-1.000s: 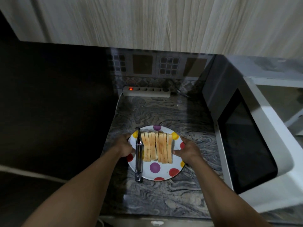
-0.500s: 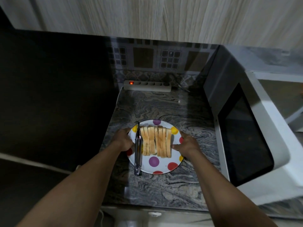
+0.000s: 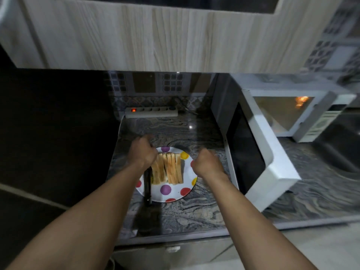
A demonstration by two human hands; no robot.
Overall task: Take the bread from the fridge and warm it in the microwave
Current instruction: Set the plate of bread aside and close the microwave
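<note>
L hand (image 3: pixel 144 152) & R hand (image 3: pixel 206 162) at rim of plate (image 3: pixel 175 194) w/ bread (image 3: pixel 170 168) on desk (image 3: pixel 185 215); fingers curled, grip unclear (blur).

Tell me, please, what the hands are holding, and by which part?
It cannot be told: the left hand and right hand sit curled at opposite rims of the plate, fingertips hidden.

Open microwave door (image 3: pixel 259 152) swings out right of centre, just beside the plate (image 3: pixel 175 193), blocking that side. Cavity (image 3: pixel 282 112) at upper right stands open. Bare counter (image 3: pixel 175 129) between plate and power strip (image 3: pixel 152 112) at the back. Dark panel (image 3: pixel 58 123) closes off the left. Cabinet (image 3: pixel 155 36) overhangs the top.
</note>
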